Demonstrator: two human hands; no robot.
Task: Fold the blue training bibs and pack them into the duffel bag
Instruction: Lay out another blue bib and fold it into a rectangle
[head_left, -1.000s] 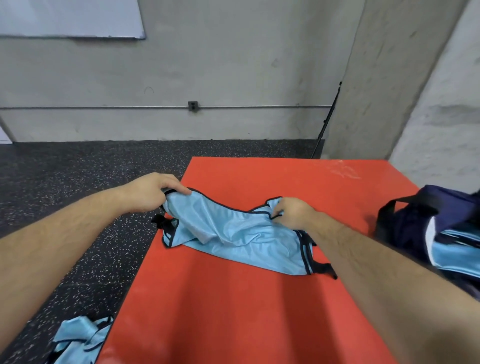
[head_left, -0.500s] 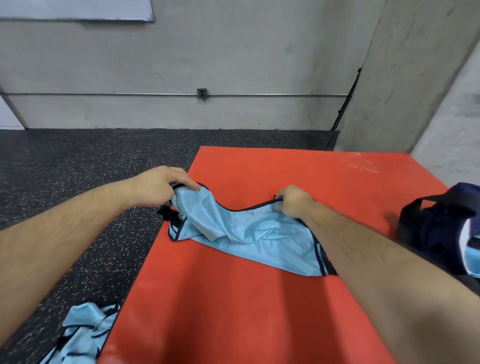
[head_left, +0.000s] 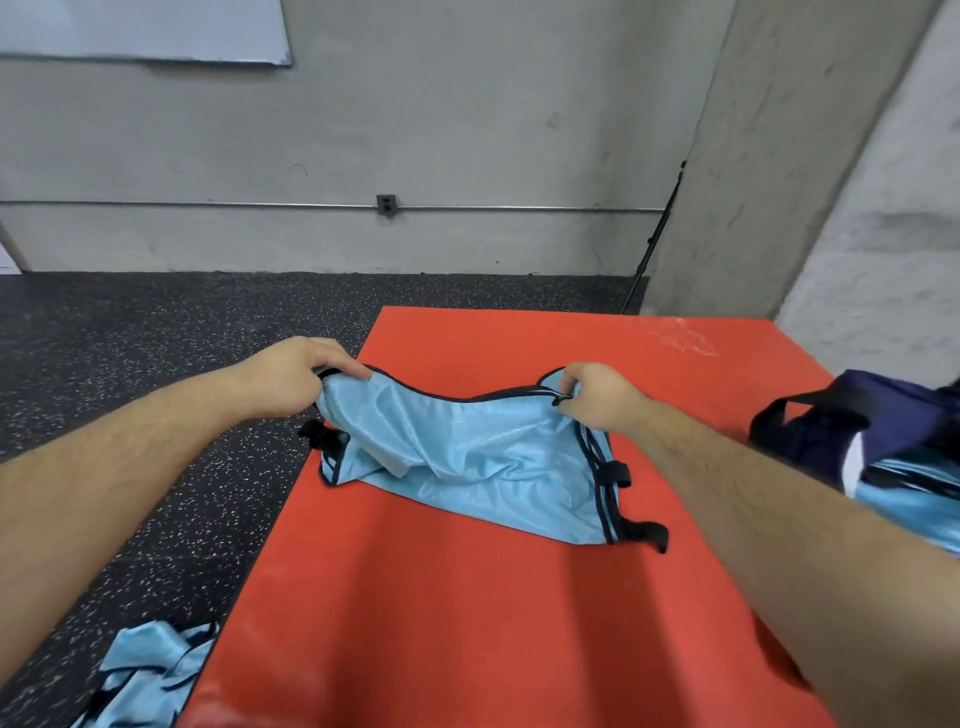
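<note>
Where the speckled black floor (head_left: 130, 322) meets the mat's near-left corner, a heap of blue bibs (head_left: 150, 675) lies crumpled, and the number in it cannot be told. Tally otherwise: one red mat (head_left: 467, 649), one bib spread on it, two hands, one duffel bag.

Left hand (head_left: 291, 376): fingers curled tight, thumb on top. It pinches the far-left corner of the bib (head_left: 467, 457) and holds that corner raised off the mat.

Bib: light blue and shiny, with a fine mesh-like weave and dark binding along the edges. The top edge sags in a shallow curve between the two hands. The lower part rests rumpled on the mat's left-centre, with a fold tucked under near the left hand. One black strap (head_left: 319, 434) hangs at the left edge, over the mat's border. Two black tabs (head_left: 644, 532) stick out on the right side.

Right hand (head_left: 597, 395): fingers bent in, thumb and forefinger nipping the dark-trimmed top edge at the bib's far-right corner.

Mat: smooth, flat, rectangular, with scuff marks at the far-right corner.

Duffel bag (head_left: 898, 400): navy, soft-sided, slumped on the mat's right edge well apart from the bib, with a black carry strap (head_left: 810, 410) looped toward the mat. Its mouth is open. Light blue fabric (head_left: 914, 504) with dark trim shows inside beside a white panel, but how many pieces cannot be told.

Behind it stands a rough grey concrete pillar (head_left: 753, 156).
</note>
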